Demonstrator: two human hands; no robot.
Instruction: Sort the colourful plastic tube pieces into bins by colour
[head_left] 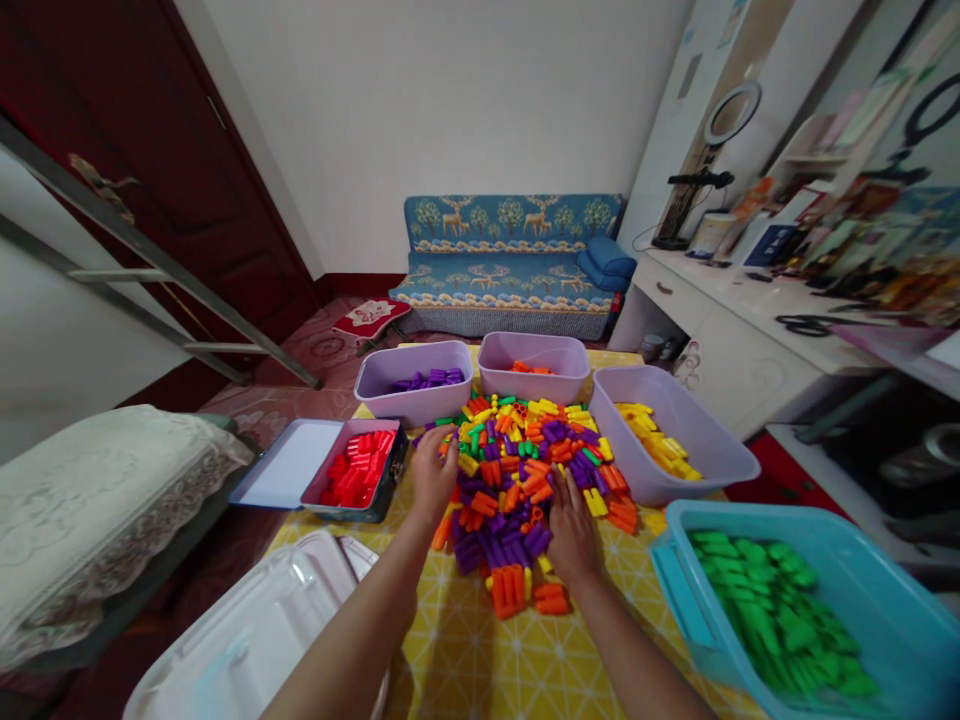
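A heap of small plastic pieces [525, 460] in orange, purple, yellow and green covers the middle of a yellow patterned tablecloth [487, 640]. My left hand [432, 470] rests on the heap's left edge, fingers curled down onto the pieces; what it holds is hidden. My right hand [570, 525] lies on the heap's near right side, fingers bent among purple and orange pieces. A tin [360, 470] with red pieces sits just left of my left hand.
Three lilac tubs stand behind the heap: one with purple pieces [414, 380], one with orange [534, 365], one with yellow [667, 435]. A blue bin [795, 600] of green pieces is at near right. A white lid [255, 630] lies near left. A sofa [510, 265] and a desk [750, 320] stand beyond.
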